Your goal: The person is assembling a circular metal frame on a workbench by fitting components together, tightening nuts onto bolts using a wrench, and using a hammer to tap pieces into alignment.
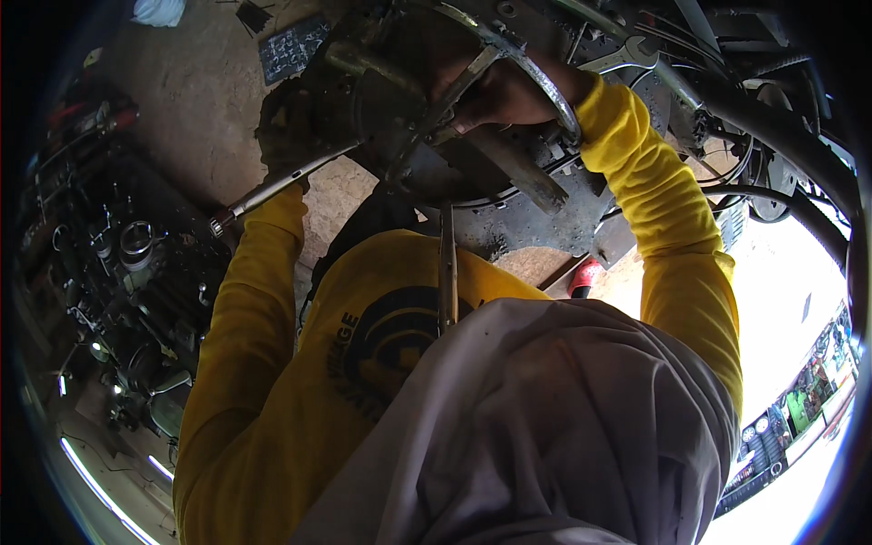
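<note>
A dark, greasy metal assembly [527,227] with a curved ring [549,86] and welded bars fills the upper middle of the head view. My right hand [509,98] reaches inside the ring, partly behind a slanted bar [472,77]. Its fingers are curled, and what they hold is hidden. On the assembly's left side, my left hand [286,123] looks dark, its fingers lost in shadow. A long metal tool handle [286,184] crosses over my left wrist toward the assembly. Another narrow metal bar [448,268] stands between the assembly and my yellow shirt [372,318].
An open-ended wrench [627,56] lies by my right wrist, near dark pipes [772,127] and cables. Greasy engine parts [136,263] crowd the left. A tray of small pieces [295,47] sits on the floor. Below the assembly shows a red shoe [584,274]. Grey cloth [536,427] covers the lower middle.
</note>
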### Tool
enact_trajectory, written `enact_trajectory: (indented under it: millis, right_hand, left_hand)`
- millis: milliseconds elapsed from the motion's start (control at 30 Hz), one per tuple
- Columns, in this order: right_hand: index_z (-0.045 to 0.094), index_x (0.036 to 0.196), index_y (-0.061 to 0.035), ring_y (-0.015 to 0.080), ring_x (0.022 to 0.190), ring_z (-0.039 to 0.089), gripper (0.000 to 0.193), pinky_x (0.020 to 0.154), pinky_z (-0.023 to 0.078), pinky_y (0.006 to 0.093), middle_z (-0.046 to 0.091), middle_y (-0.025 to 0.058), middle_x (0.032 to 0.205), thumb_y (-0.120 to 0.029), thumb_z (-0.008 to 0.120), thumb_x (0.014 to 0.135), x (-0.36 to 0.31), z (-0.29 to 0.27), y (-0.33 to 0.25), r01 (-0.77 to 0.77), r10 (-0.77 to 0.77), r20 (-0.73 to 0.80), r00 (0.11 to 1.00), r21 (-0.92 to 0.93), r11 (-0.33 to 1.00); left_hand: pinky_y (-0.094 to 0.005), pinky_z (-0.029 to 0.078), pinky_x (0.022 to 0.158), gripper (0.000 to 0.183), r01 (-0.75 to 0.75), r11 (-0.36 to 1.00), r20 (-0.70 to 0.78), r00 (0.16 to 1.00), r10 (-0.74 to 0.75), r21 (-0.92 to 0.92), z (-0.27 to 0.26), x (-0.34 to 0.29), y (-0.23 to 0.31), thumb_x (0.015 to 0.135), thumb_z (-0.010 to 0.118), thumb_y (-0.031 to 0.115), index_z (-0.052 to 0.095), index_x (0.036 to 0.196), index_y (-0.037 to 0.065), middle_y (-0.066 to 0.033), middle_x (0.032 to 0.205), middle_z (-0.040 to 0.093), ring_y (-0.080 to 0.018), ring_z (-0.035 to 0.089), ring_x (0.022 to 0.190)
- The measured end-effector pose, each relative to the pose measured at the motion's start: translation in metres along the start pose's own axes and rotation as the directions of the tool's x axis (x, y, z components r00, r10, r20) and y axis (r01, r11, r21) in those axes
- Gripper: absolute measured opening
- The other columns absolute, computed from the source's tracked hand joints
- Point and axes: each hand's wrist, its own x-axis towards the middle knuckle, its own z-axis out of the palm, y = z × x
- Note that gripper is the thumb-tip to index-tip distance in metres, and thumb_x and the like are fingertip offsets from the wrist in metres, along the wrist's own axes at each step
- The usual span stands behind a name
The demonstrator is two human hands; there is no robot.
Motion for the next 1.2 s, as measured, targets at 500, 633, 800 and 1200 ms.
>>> enact_trajectory:
  millis: [500,633,800,1200]
  right_hand:
    - [0.064,0.122,-0.0059,0.0147,0.098,0.065,0.036,0.088,0.053,0.0325,0.071,0.0066,0.103,-0.011,0.076,0.088,-0.001,0.009,0.016,0.037,-0.031,-0.045,0.999,0.141,0.989]
    - [0.068,0.122,-0.0093,0.0217,0.106,0.065,0.040,0.096,0.050,0.0356,0.073,0.0083,0.108,-0.031,0.075,0.090,-0.002,0.010,0.013,0.036,-0.024,-0.047,0.999,0.290,0.956]
    - [0.063,0.126,-0.0056,0.0173,0.096,0.067,0.034,0.090,0.053,0.0345,0.071,0.0084,0.108,-0.014,0.070,0.094,0.001,0.002,0.004,0.063,-0.063,0.000,0.998,0.045,0.997]
    - [0.059,0.130,0.0013,0.0360,0.113,0.062,0.041,0.097,0.049,0.0430,0.063,0.0238,0.125,-0.016,0.057,0.093,-0.014,-0.023,0.048,0.125,-0.152,-0.462,0.874,-0.088,0.988]
  left_hand:
    - [-0.0382,0.055,0.094,0.028,-0.155,0.977,0.005,0.988,0.156,0.148,0.000,0.000,0.000,0.095,0.066,0.017,0.065,0.121,0.004,-0.0174,0.121,0.064,-0.0320,0.066,0.109]
    - [-0.0381,0.055,0.094,0.029,-0.175,0.970,0.008,0.984,0.176,0.169,0.000,0.001,-0.001,0.095,0.066,0.017,0.065,0.121,0.004,-0.0172,0.121,0.064,-0.0320,0.066,0.109]
    - [-0.0379,0.055,0.093,0.029,-0.190,0.965,0.014,0.982,0.190,0.183,-0.001,0.001,-0.001,0.095,0.066,0.017,0.065,0.121,0.004,-0.0170,0.121,0.064,-0.0320,0.066,0.109]
    - [-0.0375,0.056,0.092,0.029,-0.215,0.957,0.018,0.976,0.216,0.194,0.000,0.002,-0.002,0.095,0.066,0.018,0.065,0.121,0.005,-0.0164,0.121,0.064,-0.0321,0.066,0.109]
